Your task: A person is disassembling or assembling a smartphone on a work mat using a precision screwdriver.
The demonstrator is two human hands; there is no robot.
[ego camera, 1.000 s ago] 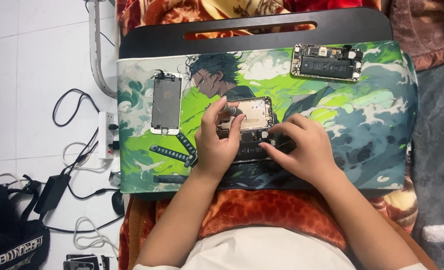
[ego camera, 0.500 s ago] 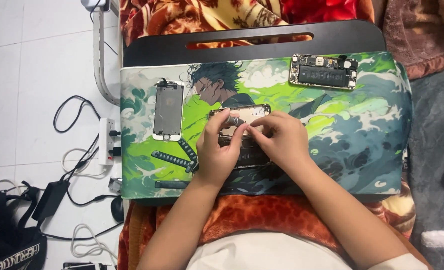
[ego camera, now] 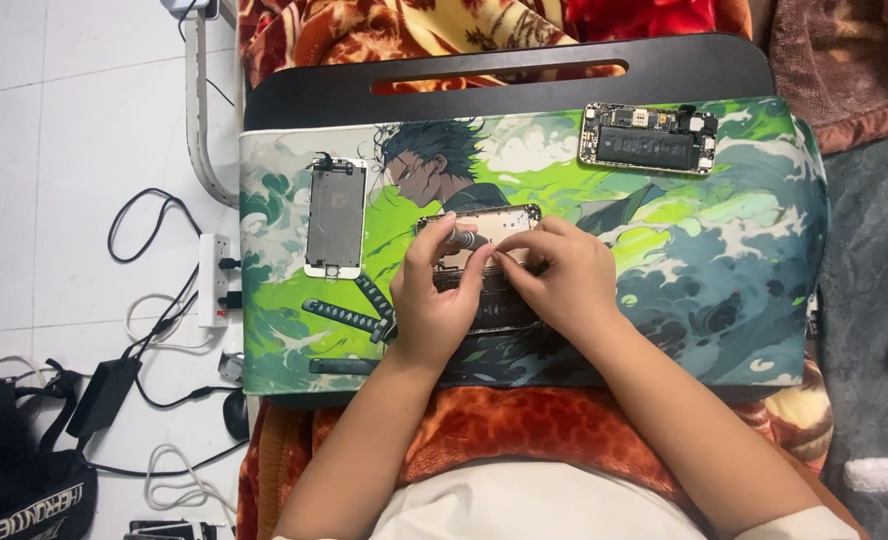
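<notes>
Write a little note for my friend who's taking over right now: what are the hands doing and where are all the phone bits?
Left hand: on the open phone body at mid-mat, holding a small grey tool at its top end.
Right hand: fingertips pressing on the same phone body, beside the tool.
Screen panel: lying apart on the mat's left side.
Second opened phone, battery showing: top right of the mat.
Done: the screen is off the phone.
Left: both phones are open, nothing closed up. What the tool tip touches is hidden by the fingers.
</notes>
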